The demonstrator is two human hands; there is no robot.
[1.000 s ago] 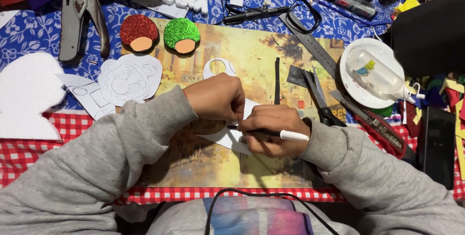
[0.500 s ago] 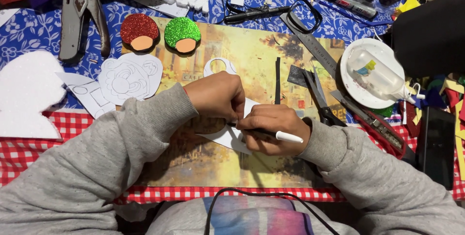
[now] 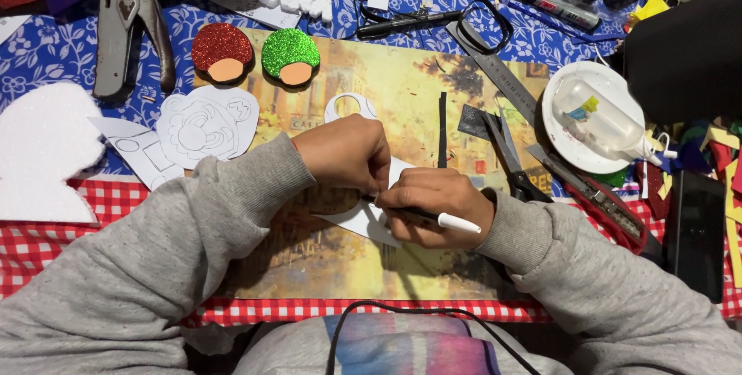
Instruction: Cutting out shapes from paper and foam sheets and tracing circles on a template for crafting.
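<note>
Far left, one large white foam shape (image 3: pixel 42 155), grainy, its edge cut off by the frame; above it one grey metal punch tool (image 3: pixel 127 35). Next, one white paper cutout with a drawn face (image 3: pixel 207 124), then two glitter mushroom caps, one red (image 3: pixel 222 50), one green (image 3: pixel 291 55), each with a tan stem, lying at the top of a yellow picture mat (image 3: pixel 402 81). Centre: left hand (image 3: pixel 344 155), fingers curled down, pins a white paper piece (image 3: pixel 363 220) to the mat; most of that piece sits hidden under both hands, so its outline cannot be read. Right hand (image 3: pixel 437 205), touching the left, is closed around one pen (image 3: pixel 452 222) with a white barrel, tip hidden at the paper. Both sleeves grey, fleecy. Right of the hands: one pair of scissors (image 3: pixel 506 151), one metal ruler (image 3: pixel 502 78), one round white plate (image 3: pixel 556 124) bearing one clear plastic bottle (image 3: pixel 599 116). Far right, coloured scraps, blurred.
</note>
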